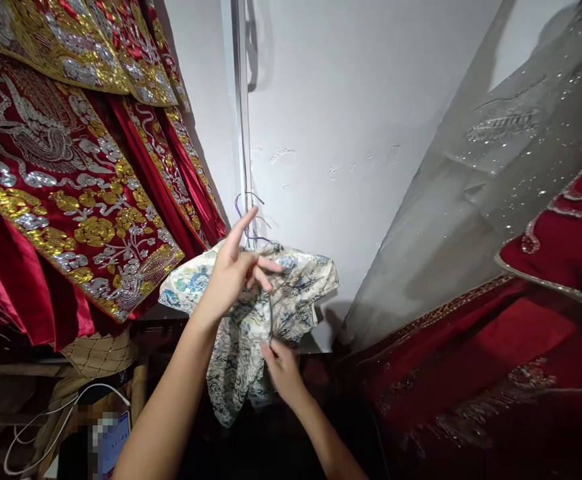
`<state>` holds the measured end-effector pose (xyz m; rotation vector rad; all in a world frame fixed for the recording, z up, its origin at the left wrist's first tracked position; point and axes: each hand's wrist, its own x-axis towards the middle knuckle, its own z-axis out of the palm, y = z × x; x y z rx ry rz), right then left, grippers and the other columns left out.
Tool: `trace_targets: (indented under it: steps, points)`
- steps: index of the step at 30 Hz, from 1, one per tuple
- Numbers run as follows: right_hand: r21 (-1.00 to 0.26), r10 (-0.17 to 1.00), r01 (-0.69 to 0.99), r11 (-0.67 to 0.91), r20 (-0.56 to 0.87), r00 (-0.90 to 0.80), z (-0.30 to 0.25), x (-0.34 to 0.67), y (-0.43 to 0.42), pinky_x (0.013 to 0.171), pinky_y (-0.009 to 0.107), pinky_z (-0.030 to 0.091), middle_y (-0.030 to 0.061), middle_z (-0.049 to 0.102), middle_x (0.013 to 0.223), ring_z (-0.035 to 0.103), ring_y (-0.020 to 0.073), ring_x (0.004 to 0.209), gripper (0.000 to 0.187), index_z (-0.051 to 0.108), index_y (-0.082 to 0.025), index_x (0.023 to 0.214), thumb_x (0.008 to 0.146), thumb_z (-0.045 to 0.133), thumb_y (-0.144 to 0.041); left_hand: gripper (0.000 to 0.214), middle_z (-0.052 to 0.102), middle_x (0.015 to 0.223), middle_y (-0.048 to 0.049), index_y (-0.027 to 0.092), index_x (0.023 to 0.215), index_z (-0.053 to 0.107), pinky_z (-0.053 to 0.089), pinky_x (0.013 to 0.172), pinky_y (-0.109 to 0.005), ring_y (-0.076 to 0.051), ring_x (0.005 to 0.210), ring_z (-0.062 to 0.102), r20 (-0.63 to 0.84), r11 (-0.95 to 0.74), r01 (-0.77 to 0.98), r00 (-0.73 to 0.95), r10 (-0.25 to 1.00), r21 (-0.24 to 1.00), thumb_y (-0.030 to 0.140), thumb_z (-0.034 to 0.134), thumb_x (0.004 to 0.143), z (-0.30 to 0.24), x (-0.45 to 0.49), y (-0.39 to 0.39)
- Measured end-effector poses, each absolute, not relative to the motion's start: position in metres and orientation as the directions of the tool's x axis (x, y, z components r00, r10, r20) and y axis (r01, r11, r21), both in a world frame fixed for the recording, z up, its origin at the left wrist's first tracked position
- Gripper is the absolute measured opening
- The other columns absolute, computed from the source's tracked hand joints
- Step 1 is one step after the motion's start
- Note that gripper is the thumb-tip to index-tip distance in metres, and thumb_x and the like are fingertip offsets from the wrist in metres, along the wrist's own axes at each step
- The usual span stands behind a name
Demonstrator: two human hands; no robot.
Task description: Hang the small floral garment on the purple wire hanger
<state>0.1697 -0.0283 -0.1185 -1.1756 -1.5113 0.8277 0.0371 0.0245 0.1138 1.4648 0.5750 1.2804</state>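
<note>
A cream garment with a blue floral print [298, 287] hangs bunched on a thin wire hanger [249, 200] in front of the white wall. My left hand [234, 270] grips the garment near the hanger's neck, index finger pointing up and the other fingers pinched. Below it, my right hand [281, 368] pinches the fabric's front edge, seemingly at a dark zipper or seam, though what exactly sits in the fingers is too small to see.
Red robes with gold and silver embroidery [71, 173] hang at the left. A grey sequinned garment [475, 200] and another red embroidered one [561, 253] hang at the right. A metal pole [243, 100] runs down the wall. White cables [45, 420] and a phone [111, 440] lie low at the left.
</note>
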Motion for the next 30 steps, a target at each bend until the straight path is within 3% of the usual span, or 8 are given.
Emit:
trace_targets:
  steps: [2, 5, 11, 19, 21, 23, 26, 30]
  points:
    - [-0.922, 0.936, 0.180, 0.344, 0.352, 0.017, -0.068, 0.184, -0.025, 0.066, 0.032, 0.045, 0.0044, 0.061, 0.084, 0.055, 0.0207, 0.072, 0.038, 0.061, -0.025, 0.107, 0.099, 0.037, -0.052, 0.065, 0.076, 0.092, -0.0088, 0.024, 0.151, 0.037, 0.037, 0.038, -0.020, -0.009, 0.040, 0.059, 0.368, -0.309, -0.212, 0.357, 0.859, 0.927, 0.018, 0.051, 0.088, 0.102, 0.034, 0.018]
    - [-0.861, 0.884, 0.221, 0.457, 0.467, -0.013, 0.016, 0.198, -0.007, 0.067, 0.030, 0.046, 0.0047, 0.065, 0.095, 0.056, 0.0177, 0.072, 0.047, 0.048, -0.024, 0.139, 0.098, 0.044, -0.046, 0.064, 0.073, 0.077, -0.0043, 0.024, 0.151, 0.039, 0.037, 0.038, -0.021, -0.006, 0.034, 0.047, 0.387, -0.342, -0.185, 0.346, 0.855, 0.921, 0.018, 0.048, 0.089, 0.091, 0.029, 0.014]
    - [-0.728, 0.829, 0.397, 0.559, 0.499, -0.252, 0.076, 0.185, 0.032, 0.055, 0.025, 0.034, -0.0022, 0.057, 0.066, 0.044, 0.0113, 0.056, 0.030, 0.067, -0.019, 0.089, 0.096, 0.051, -0.043, 0.075, 0.075, 0.085, -0.0044, 0.027, 0.157, 0.024, 0.035, 0.037, -0.019, -0.006, 0.034, 0.045, 0.401, -0.357, -0.198, 0.263, 0.878, 0.913, 0.019, 0.051, 0.088, 0.081, 0.024, 0.018]
    - [-0.670, 0.731, 0.350, 0.655, 0.679, -0.070, 0.088, 0.170, 0.037, 0.063, 0.024, 0.038, 0.0009, 0.062, 0.078, 0.055, 0.0136, 0.069, 0.030, 0.063, -0.018, 0.090, 0.098, 0.048, -0.042, 0.082, 0.075, 0.082, -0.0030, 0.027, 0.159, 0.001, 0.037, 0.040, -0.021, -0.008, 0.037, 0.051, 0.298, -0.273, -0.265, 0.058, 0.953, 0.925, 0.026, 0.049, 0.093, 0.033, 0.038, 0.025]
    - [-0.651, 0.732, 0.369, 0.663, 0.668, -0.135, 0.092, 0.175, 0.037, 0.063, 0.024, 0.038, 0.0002, 0.062, 0.077, 0.054, 0.0133, 0.068, 0.027, 0.064, -0.018, 0.090, 0.098, 0.050, -0.040, 0.075, 0.073, 0.083, -0.0008, 0.029, 0.156, 0.013, 0.040, 0.046, -0.021, -0.009, 0.044, 0.054, 0.385, -0.405, -0.253, -0.127, 0.914, 0.879, 0.032, 0.054, 0.094, 0.032, 0.037, 0.020]
    - [-0.660, 0.755, 0.384, 0.646, 0.627, -0.192, 0.089, 0.179, 0.036, 0.061, 0.024, 0.037, -0.0003, 0.062, 0.075, 0.052, 0.0126, 0.065, 0.026, 0.065, -0.019, 0.089, 0.097, 0.051, -0.039, 0.050, 0.070, 0.080, 0.0006, 0.027, 0.140, 0.041, 0.040, 0.050, -0.021, -0.010, 0.050, 0.055, 0.463, -0.515, -0.196, -0.257, 0.848, 0.835, 0.036, 0.057, 0.094, 0.036, 0.032, 0.018]
    - [-0.697, 0.795, 0.390, 0.601, 0.572, -0.203, 0.075, 0.183, 0.033, 0.058, 0.025, 0.036, 0.0000, 0.062, 0.076, 0.050, 0.0127, 0.062, 0.026, 0.065, -0.019, 0.090, 0.097, 0.050, -0.040, 0.022, 0.064, 0.076, -0.0003, 0.019, 0.097, 0.062, 0.040, 0.054, -0.021, -0.011, 0.058, 0.055, 0.497, -0.510, -0.050, -0.162, 0.853, 0.859, 0.041, 0.059, 0.093, 0.043, 0.025, 0.020]
    - [-0.722, 0.819, 0.393, 0.569, 0.540, -0.193, 0.061, 0.183, 0.029, 0.058, 0.026, 0.036, 0.0003, 0.062, 0.075, 0.050, 0.0137, 0.063, 0.025, 0.065, -0.020, 0.091, 0.096, 0.051, -0.040, 0.025, 0.061, 0.074, 0.0001, 0.018, 0.087, 0.063, 0.042, 0.062, -0.022, -0.012, 0.066, 0.053, 0.496, -0.490, 0.105, -0.038, 0.868, 0.866, 0.042, 0.060, 0.092, 0.045, 0.027, 0.024]
